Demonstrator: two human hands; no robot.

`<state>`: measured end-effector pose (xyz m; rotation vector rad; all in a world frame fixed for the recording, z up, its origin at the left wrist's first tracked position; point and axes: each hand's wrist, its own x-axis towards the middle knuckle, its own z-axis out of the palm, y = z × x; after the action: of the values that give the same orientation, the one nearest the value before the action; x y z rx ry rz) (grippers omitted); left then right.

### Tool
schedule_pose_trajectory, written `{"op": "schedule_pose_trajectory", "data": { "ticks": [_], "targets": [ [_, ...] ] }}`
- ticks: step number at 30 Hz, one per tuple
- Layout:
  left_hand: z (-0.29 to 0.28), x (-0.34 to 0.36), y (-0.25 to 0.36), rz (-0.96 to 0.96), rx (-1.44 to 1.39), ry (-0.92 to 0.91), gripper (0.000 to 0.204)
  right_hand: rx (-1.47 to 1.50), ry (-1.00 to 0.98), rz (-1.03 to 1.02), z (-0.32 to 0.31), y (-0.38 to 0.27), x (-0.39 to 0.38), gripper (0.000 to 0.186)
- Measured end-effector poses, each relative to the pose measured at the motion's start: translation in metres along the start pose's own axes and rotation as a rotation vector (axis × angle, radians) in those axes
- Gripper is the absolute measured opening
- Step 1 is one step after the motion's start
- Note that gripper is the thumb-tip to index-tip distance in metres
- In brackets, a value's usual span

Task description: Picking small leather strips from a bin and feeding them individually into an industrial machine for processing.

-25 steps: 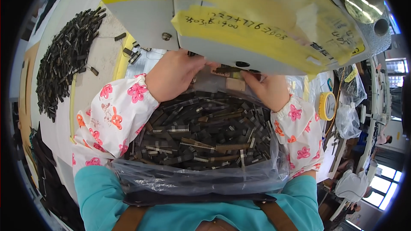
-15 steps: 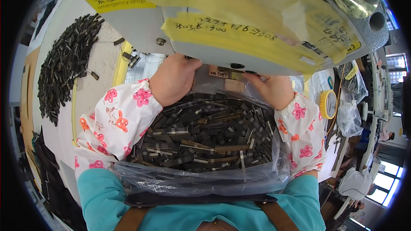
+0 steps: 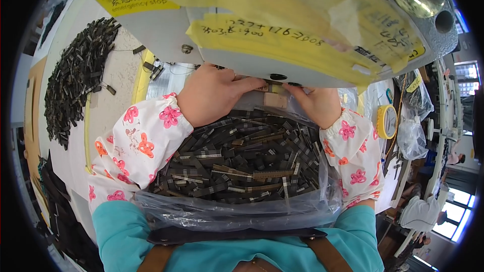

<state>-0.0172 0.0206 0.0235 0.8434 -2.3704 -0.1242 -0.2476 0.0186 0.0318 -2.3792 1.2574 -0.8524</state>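
My left hand (image 3: 214, 93) reaches under the front edge of a grey machine head (image 3: 166, 30). Its forefinger stretches right, while the other fingers curl or are hidden. My right hand (image 3: 317, 103) comes from the other side, thumb and fingers closed near the left fingertip. Whatever lies between the fingertips is too hidden to name. A small tan block (image 3: 276, 100) sits just below them. Under both wrists, a clear plastic bag (image 3: 237, 214) lies open, full of short, flat black strips (image 3: 242, 158), some with brownish or pale edges.
Yellow tape (image 3: 282, 38) with writing covers the machine's front. To the left, a large heap of black pieces (image 3: 78, 80) lies on the pale table (image 3: 113, 103). On the right are a yellow tape roll (image 3: 386, 122) and plastic bags (image 3: 413, 138).
My left hand has shifted right, its forefinger now extended toward my right fingertips. My right hand has moved slightly left, narrowing the gap between them.
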Motion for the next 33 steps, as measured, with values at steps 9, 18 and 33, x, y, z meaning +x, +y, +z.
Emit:
{"op": "schedule_pose_trajectory", "data": {
  "ticks": [9,18,33],
  "targets": [
    [0.005,0.009,0.006,0.003,0.074,0.060,0.020,-0.035,0.093,-0.025,0.016,-0.014,0.000,0.018],
    [0.003,0.002,-0.001,0.028,0.042,0.072,0.024,-0.027,-0.006,-0.163,0.014,-0.016,0.002,0.021],
    [-0.011,-0.002,0.002,-0.188,-0.203,-0.073,0.033,-0.096,-0.016,-0.125,0.015,-0.008,0.001,0.020]
  ]
}}
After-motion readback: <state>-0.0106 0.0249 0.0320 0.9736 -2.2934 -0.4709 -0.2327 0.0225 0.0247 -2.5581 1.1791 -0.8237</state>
